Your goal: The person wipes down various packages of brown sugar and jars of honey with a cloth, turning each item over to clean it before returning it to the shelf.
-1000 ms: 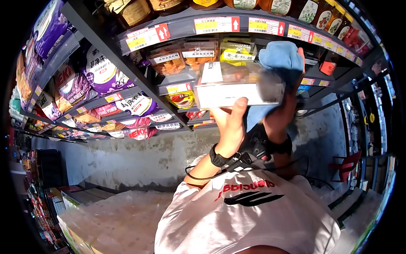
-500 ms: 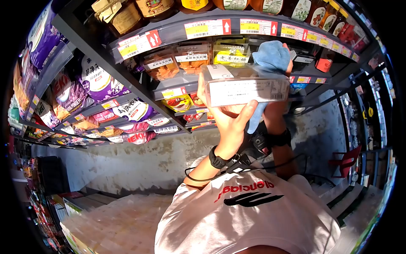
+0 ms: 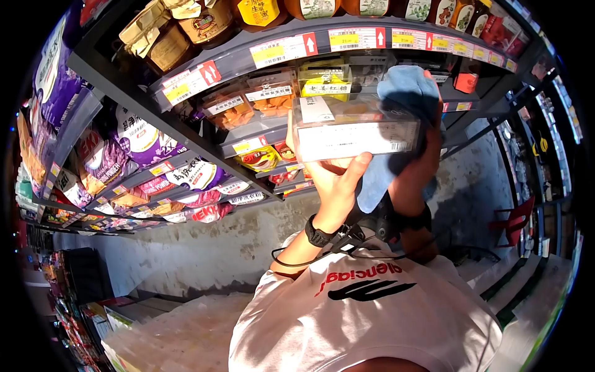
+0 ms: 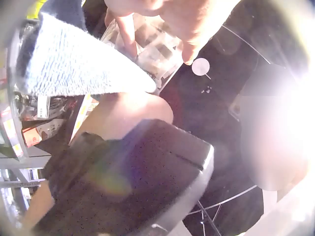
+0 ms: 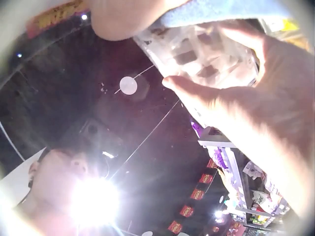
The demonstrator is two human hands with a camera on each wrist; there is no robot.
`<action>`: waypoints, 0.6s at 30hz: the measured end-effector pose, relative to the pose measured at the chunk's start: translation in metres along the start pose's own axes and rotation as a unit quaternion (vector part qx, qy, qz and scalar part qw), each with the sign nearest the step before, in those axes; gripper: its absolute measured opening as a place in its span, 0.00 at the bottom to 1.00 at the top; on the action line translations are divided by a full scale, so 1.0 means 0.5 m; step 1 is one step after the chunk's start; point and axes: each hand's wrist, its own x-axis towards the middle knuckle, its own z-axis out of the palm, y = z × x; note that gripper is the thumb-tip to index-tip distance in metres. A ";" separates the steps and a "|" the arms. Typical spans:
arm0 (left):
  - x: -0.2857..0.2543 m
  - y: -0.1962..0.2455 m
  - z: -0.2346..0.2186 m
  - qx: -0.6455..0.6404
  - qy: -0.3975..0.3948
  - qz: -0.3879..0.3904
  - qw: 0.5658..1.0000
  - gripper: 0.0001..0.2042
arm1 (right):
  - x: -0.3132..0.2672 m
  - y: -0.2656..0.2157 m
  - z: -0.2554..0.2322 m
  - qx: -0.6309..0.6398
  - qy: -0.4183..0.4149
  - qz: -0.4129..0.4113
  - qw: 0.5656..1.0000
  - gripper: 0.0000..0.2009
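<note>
In the head view, the left hand (image 3: 331,186) grips a clear plastic box (image 3: 356,137) from its near side, thumb on the lower edge. A white printed label covers the box side facing the camera. At the box's right end the right hand (image 3: 426,158) holds a blue cloth (image 3: 406,87), one end of which hangs below the box. Pale chunks show through the box (image 5: 206,56) in the right wrist view, with the left hand (image 5: 266,93) around it. In the left wrist view the cloth (image 4: 74,64) hides much of the right hand (image 4: 130,113).
Shelves stand ahead, with honey jars (image 3: 211,22) above and packaged boxes (image 3: 269,93) below the price strip (image 3: 282,51). Purple detergent bags (image 3: 139,133) fill the left shelves. A red chair (image 3: 514,220) stands on the floor at the right.
The right hand and cloth have shifted a little right along the box's end, and the cloth's loose end hangs lower. The left hand keeps its grip; the box has moved only slightly. The shelf view has shifted.
</note>
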 end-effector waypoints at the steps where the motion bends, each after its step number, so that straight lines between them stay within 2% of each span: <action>1: 0.001 -0.001 0.000 0.000 -0.002 0.000 1.000 0.44 | -0.003 -0.007 0.015 -0.040 0.051 -0.034 0.997 0.30; 2: 0.001 -0.002 0.001 -0.026 0.000 -0.026 0.999 0.42 | -0.004 -0.013 0.028 -0.079 0.101 -0.069 0.989 0.30; 3: 0.001 -0.002 0.003 -0.051 0.003 -0.051 0.997 0.40 | -0.004 -0.020 0.042 -0.079 0.101 -0.070 0.989 0.30; 5: 0.002 0.005 0.004 -0.055 0.005 -0.067 0.996 0.39 | -0.002 -0.030 0.062 -0.084 0.077 -0.126 0.985 0.31; 6: 0.002 0.008 0.004 -0.058 0.009 -0.084 0.995 0.38 | 0.000 -0.031 0.053 -0.084 0.077 -0.127 0.985 0.31; 7: 0.003 0.009 0.003 -0.058 0.009 -0.083 0.995 0.38 | 0.004 -0.030 0.036 -0.136 0.033 -0.127 0.982 0.30; 8: 0.004 0.009 0.001 -0.072 0.019 -0.082 0.994 0.43 | 0.007 -0.027 0.021 -0.186 -0.011 -0.126 0.974 0.29; 9: 0.005 0.009 -0.001 -0.084 0.030 -0.082 0.993 0.48 | 0.007 -0.017 0.010 -0.185 -0.012 -0.126 0.975 0.29; 11: 0.000 0.001 -0.005 -0.078 0.032 -0.064 0.994 0.49 | 0.008 0.001 -0.005 -0.135 0.016 -0.065 0.989 0.28; 13: -0.001 0.006 -0.003 -0.072 0.035 -0.046 0.996 0.49 | 0.023 0.006 0.013 -0.096 0.021 -0.062 0.993 0.27; 15: 0.000 0.018 0.002 -0.093 0.039 -0.063 0.993 0.47 | 0.039 0.014 0.014 -0.058 0.026 -0.060 0.996 0.26; 16: -0.002 0.017 -0.004 -0.093 0.039 -0.062 0.993 0.47 | 0.044 0.021 0.001 -0.113 -0.001 -0.085 0.990 0.25; 17: -0.005 0.014 -0.014 -0.075 0.019 -0.067 0.995 0.43 | 0.046 0.024 -0.006 -0.168 -0.028 -0.109 0.979 0.23; 18: -0.005 0.018 -0.017 -0.056 -0.001 -0.072 0.996 0.39 | 0.046 0.023 -0.004 -0.168 -0.028 -0.109 0.979 0.23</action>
